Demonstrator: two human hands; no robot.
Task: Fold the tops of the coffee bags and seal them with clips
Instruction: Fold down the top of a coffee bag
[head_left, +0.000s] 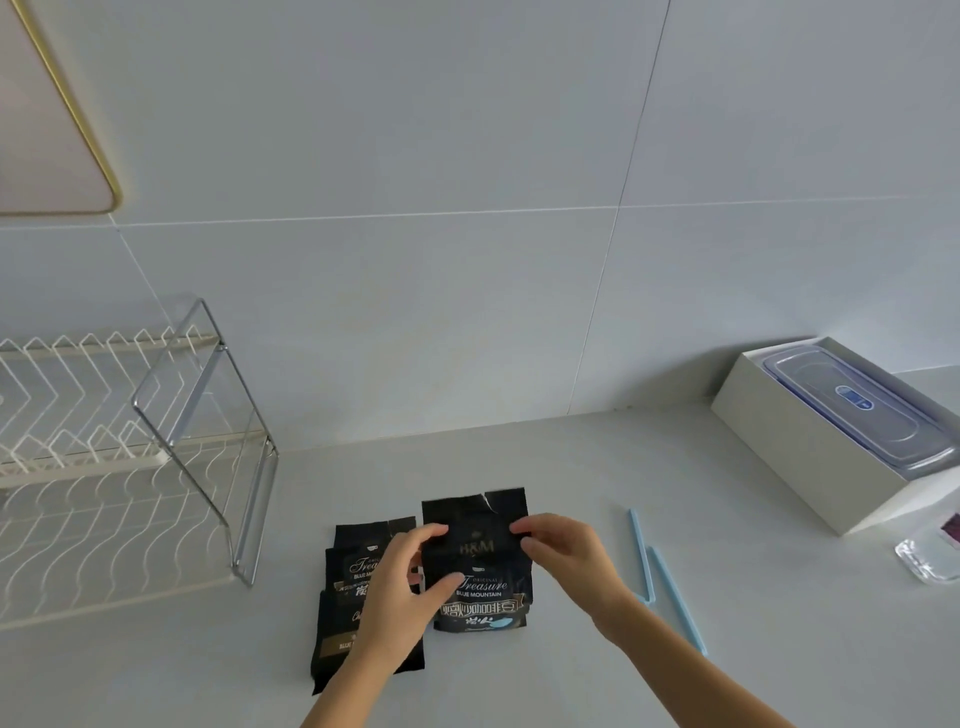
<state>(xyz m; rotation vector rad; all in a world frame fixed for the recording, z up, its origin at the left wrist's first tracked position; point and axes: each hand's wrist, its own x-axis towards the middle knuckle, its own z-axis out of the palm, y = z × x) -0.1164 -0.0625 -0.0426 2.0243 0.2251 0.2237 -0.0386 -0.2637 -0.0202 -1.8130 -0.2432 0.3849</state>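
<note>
A black coffee bag (480, 566) stands upright on the grey counter, its torn top edge unfolded. My left hand (402, 582) grips its left side, thumb in front and fingers on the edge. My right hand (563, 553) pinches its right upper edge. Two more black coffee bags (358, 566) (337, 644) lie flat to the left, partly hidden under my left forearm. Two light blue sealing clips (640, 556) (678, 603) lie on the counter to the right of my right wrist.
A white wire dish rack (104, 457) with a chrome frame stands at the left. A white box (810, 457) holding a clear lidded container (857, 405) sits at the back right. A small clear glass object (930, 561) lies at the right edge. A tiled wall rises behind the counter.
</note>
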